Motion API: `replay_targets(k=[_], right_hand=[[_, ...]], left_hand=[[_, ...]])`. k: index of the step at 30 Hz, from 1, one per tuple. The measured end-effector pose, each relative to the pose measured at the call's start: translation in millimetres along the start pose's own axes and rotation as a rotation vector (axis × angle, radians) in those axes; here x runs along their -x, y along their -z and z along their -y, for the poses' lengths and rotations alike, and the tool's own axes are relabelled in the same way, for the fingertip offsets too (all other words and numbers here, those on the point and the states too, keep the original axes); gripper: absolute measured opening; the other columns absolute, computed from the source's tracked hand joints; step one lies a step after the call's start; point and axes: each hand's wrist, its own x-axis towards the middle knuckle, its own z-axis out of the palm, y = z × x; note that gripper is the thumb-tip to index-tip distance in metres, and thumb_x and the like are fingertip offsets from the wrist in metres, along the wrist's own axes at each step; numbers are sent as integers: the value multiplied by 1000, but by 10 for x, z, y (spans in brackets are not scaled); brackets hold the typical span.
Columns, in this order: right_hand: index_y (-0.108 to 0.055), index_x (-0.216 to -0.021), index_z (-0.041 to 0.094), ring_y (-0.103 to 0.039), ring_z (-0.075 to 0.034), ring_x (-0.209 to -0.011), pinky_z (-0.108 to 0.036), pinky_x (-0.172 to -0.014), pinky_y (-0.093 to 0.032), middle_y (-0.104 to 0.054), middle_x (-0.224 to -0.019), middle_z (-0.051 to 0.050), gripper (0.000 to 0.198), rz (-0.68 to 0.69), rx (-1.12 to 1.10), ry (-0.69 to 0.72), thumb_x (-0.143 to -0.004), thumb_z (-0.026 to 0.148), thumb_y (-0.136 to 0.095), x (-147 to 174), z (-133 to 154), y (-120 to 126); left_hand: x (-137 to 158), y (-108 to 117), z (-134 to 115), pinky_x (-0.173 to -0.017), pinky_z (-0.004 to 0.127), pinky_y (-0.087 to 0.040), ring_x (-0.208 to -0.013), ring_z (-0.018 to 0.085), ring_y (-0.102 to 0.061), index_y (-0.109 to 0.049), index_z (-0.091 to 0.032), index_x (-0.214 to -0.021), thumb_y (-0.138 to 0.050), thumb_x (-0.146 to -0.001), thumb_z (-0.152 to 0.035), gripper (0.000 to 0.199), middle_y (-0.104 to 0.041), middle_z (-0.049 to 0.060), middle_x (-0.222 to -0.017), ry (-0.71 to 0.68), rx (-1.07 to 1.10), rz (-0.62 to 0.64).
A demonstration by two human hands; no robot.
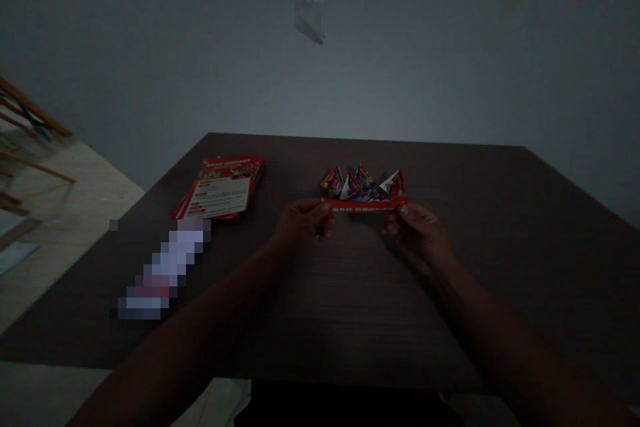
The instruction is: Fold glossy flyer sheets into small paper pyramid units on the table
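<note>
Near the middle of the table, a folded printed paper (367,205) shows a long red edge with white lettering towards me. Several pointed, colourful paper flaps (363,185) stand up behind that edge; whether they belong to the same sheet is hard to tell in the dim light. My left hand (304,219) pinches the red edge at its left end, thumb on top. At the right end, my right hand (420,230) pinches the same edge between thumb and fingers.
A stack of red and white printed flyers (223,188) lies on the left of the dark table (320,320). In front of it is a blurred-out, pale oblong item (165,270). Clear plastic (311,0) hangs on the grey wall behind. Wooden furniture (35,107) stands at far left.
</note>
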Motion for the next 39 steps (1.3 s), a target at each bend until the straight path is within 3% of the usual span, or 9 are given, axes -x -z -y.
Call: replay_targets(k=[6,14,20,25,28,32,35,39], right_hand=[[-68,-68,21,-62,-12,-52,-29,-60,-57,-69,-63,0,16,77,28,-30,-61,31,-79,3,28,47],[-70,-68,19,-64,-12,-58,-26,-64,-54,-69,-62,0,15,255,213,-36,-63,31,-79,-5,140,185],[-70,-71,19,-64,-13,-63,-26,-67,-50,-70,-65,-1,16,338,479,-43,-65,32,-77,-74,181,319],[-70,-78,16,-63,-14,-67,-26,-67,-47,-70,-74,-3,19,392,837,-87,-69,33,-72,-127,187,376],[-69,-81,14,-62,-15,-73,-27,-69,-47,-70,-80,-5,21,447,1012,-73,-73,33,-67,-145,152,373],[-66,-82,14,-60,-15,-72,-27,-67,-46,-68,-79,-5,21,493,1184,10,-78,33,-59,-149,109,361],[-63,-87,14,-58,-14,-69,-25,-63,-44,-65,-77,-4,21,476,1278,93,-80,33,-57,-142,101,350],[-63,-94,15,-58,-14,-68,-25,-62,-44,-66,-80,-4,23,461,1319,108,-81,32,-55,-143,92,341]], left_hand=[[-13,22,4,-37,18,-39,-42,8,-53,-57,-12,-65,-73,-63,-43,36,-58,-1,-57,1,17,15],[0,104,3,-45,21,-44,-49,11,-57,-63,-10,-70,-73,-65,-37,29,-63,2,-60,14,-75,181],[-26,193,-22,-52,22,-44,-51,10,-56,-63,-10,-69,-72,-64,-33,26,-64,2,-60,31,-290,250],[-104,283,18,-67,24,-46,-70,13,-62,-64,-10,-76,-71,-66,-32,25,-68,4,-77,51,-624,319],[-146,305,49,-67,25,-44,-72,14,-60,-66,-11,-82,-63,-74,-33,23,-68,5,-80,-35,-932,369],[-175,282,54,-76,28,-42,-80,15,-56,-67,-13,-82,-59,-79,-29,18,-65,6,-82,-285,-1240,408],[-190,269,60,-82,29,-40,-88,16,-55,-67,-14,-82,-58,-80,-27,16,-63,7,-91,-378,-1307,443],[-214,279,94,-80,28,-39,-87,16,-54,-66,-15,-80,-58,-81,-29,16,-62,6,-88,-388,-1349,444]])
